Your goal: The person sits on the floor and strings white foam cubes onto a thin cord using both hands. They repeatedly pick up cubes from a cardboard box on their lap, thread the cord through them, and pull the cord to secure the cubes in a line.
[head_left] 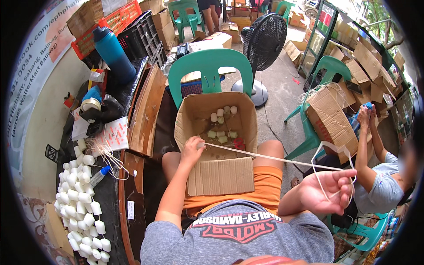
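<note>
My left hand (193, 151) is closed in a pinch at the near left of an open cardboard box (184, 119), on a small white piece, apparently a short white cylinder, at one end of a white cord (274, 157). The cord runs taut across to my right hand (329, 192), held palm up and out to the right. Its fingers are curled on the cord, and a loose loop rises around them. Several short, pale, candle-like cylinders (221, 136) lie in the box. The box rests in front of my lap, its near flap folded toward me.
A heap of white cylinders (79, 196), a blue-capped bottle (100, 176) and a bundle of cord (107, 155) lie on the black-topped table. A blue flask (114, 55) stands farther back. Ahead are a green chair (211, 59) and a fan (265, 42); a co-worker (380, 181) sits at right.
</note>
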Motion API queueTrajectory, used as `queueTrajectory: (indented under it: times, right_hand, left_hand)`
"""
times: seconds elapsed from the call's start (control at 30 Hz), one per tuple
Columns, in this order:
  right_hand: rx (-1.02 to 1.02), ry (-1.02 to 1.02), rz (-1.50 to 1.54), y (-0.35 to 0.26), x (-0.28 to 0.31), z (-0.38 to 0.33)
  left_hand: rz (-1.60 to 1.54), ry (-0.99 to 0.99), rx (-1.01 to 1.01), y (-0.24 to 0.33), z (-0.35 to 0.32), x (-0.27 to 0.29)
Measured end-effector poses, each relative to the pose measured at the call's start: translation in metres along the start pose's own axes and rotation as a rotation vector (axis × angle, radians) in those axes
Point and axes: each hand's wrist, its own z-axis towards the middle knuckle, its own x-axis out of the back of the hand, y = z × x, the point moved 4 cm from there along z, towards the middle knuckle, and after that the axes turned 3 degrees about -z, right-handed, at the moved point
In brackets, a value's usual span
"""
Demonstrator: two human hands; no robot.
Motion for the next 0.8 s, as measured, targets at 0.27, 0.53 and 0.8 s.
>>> queueTrajectory:
  times: [0.27,0.53,0.8]
  right_hand:
    - [-1.109,-1.364,-0.377,0.071,-0.022,-0.126]
    - [-0.53,-1.436,-0.337,0.032,-0.054,-0.194]
    - [-0.983,-1.289,-0.227,0.064,-0.028,-0.22]
  left_hand:
    - [-0.633,-0.091,0.272,-0.019,-0.006,-0.021]
    - [-0.695,-0.531,0.286,0.053,-0.021,-0.016]
    - [-0.713,-0.575,0.351,0.073,-0.028,0.001]
